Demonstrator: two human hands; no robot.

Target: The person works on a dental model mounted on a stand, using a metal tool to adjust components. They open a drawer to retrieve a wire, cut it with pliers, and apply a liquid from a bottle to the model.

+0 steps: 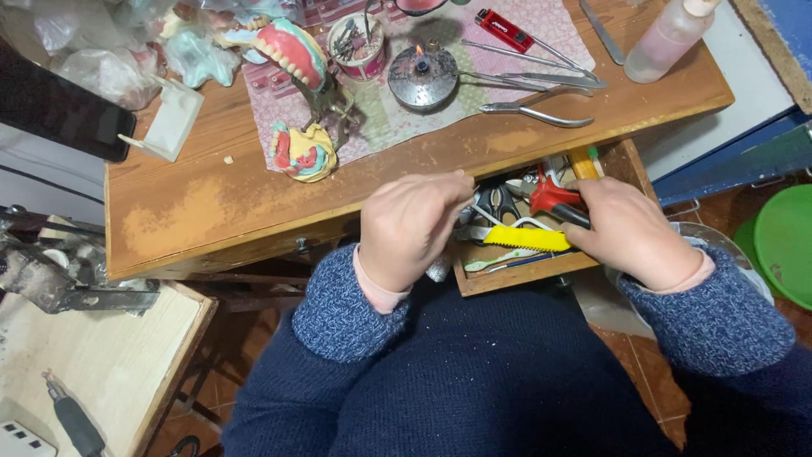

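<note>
Tabletop (211, 211) filling upper frame, open drawer (541, 275) lying centre right. Left hand (410, 228) curling, fingers pressed together over drawer edge. Right hand (630, 233) gripping red-handled tool (554, 199), steadying it above yellow file (526, 239).

We see both hands in the open wooden drawer (541, 275): our right hand (630, 233) grips a yellow-handled tool (526, 239), our left hand (410, 224) hovers curled beside scissors (503, 203), below the worn wooden tabletop (211, 203).
</note>
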